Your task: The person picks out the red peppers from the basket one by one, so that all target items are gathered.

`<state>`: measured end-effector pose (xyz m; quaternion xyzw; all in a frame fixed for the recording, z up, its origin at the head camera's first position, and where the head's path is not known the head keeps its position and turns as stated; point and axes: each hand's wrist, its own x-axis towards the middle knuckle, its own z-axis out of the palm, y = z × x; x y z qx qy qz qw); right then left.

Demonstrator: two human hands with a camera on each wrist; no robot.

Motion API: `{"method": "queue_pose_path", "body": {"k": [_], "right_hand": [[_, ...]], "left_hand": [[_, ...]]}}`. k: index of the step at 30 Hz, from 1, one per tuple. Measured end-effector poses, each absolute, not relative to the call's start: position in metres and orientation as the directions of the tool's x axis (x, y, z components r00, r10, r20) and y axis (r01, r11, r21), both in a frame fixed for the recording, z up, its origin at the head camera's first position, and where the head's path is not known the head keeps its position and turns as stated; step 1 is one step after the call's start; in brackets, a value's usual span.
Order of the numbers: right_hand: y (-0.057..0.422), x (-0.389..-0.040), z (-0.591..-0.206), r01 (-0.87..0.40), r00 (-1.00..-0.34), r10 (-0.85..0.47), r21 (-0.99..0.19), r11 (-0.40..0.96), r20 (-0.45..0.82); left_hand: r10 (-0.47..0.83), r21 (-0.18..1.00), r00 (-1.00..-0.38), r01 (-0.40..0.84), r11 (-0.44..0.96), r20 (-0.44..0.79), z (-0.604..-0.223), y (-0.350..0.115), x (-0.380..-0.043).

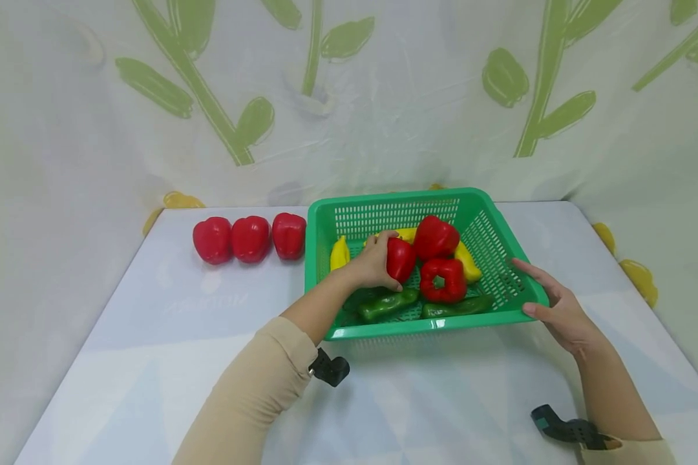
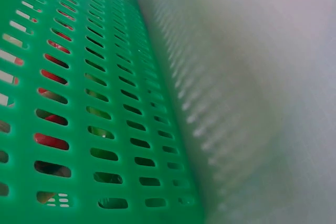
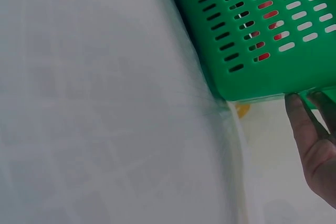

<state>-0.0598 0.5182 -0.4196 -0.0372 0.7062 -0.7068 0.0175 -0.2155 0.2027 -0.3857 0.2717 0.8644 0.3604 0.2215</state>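
Observation:
Inside a green plastic basket (image 1: 384, 330), my left hand (image 1: 375, 263) grips a red bell pepper (image 1: 401, 259), thumb at its near side and fingers over the far side. Two more red bell peppers, one upper (image 1: 436, 237) and one lower (image 1: 443, 281), sit just right of it. Below the left hand lies a green pepper (image 1: 388, 305), with another green pepper (image 1: 458, 307) along the front wall. My right hand (image 1: 564, 316) holds the basket's right rim near the front corner; its fingertips (image 3: 293, 100) touch the rim in the right wrist view.
Three red bell peppers, left (image 1: 212, 240), middle (image 1: 251, 239) and right (image 1: 289, 236), stand in a row on the white table (image 1: 209, 368), left of the basket. Yellow pieces lie in the basket, one at its left (image 1: 340, 253), one at right (image 1: 468, 261). A leaf-patterned curtain (image 1: 384, 129) hangs behind.

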Motion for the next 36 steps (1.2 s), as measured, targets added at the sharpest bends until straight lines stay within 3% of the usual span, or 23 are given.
{"method": "queue_pose_path", "body": {"k": [24,36], "right_hand": [[0.516,-0.059,-0.417,-0.024,-0.997,-0.069,-0.999,0.022,0.022],[0.515,-0.059,-0.417,-0.036,-0.997,-0.065,-0.999,0.033,0.034]], "left_hand": [[0.542,0.875,-0.840,0.247,0.415,-0.020,-0.375,0.196,-0.215],[0.523,0.891,-0.850,0.278,0.360,0.054,-0.365,0.182,-0.219]]}}
